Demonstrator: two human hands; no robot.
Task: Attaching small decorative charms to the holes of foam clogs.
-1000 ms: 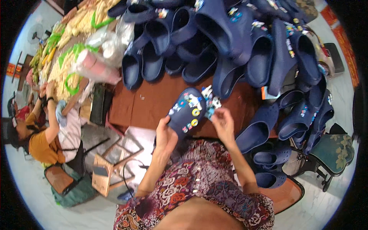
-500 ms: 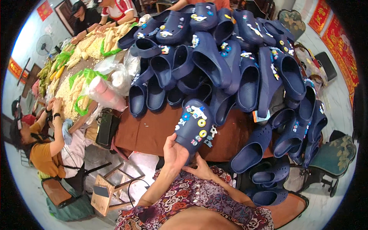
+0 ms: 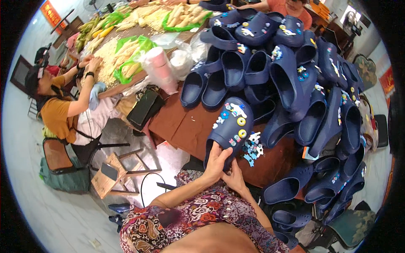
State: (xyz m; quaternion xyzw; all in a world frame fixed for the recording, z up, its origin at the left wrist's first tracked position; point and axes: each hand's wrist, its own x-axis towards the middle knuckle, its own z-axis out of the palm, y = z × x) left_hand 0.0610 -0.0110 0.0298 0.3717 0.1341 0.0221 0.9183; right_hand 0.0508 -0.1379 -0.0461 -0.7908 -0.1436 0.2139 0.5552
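At the far left, a person in an orange shirt (image 3: pixel 57 116) is seated at the left edge of a long table (image 3: pixel 126 80), on which pale peeled pieces are heaped on green plastic bags (image 3: pixel 135 46). A red rectangular sign (image 3: pixel 51 13) is seen on the wall at the upper left. A stack of pink cups in clear wrap (image 3: pixel 162 69) and a crumpled clear bag (image 3: pixel 182 62) are found near the near end of that table, with a black flat pouch (image 3: pixel 145 107) hung at its edge. A wooden stool (image 3: pixel 112 173) is set on the floor below.

Further right, a brown table (image 3: pixel 185 126) is seen. Above its near edge a navy clog (image 3: pixel 231 125) studded with coloured charms is held upright, toe up. Its heel end is grasped by the left hand (image 3: pixel 217 162), fingers wrapped round the left side, and is touched from beneath by the right hand (image 3: pixel 235 177), whose closure cannot be told. A cluster of white and blue charms (image 3: pixel 252 148) is seen just beside the clog's right side.

The right part of the brown table is covered by a pile of navy clogs (image 3: pixel 295 80), many bearing charms; a small orange and white tag (image 3: pixel 309 155) hangs at the pile's lower edge. A red sign (image 3: pixel 387 80) is seen at the far right.
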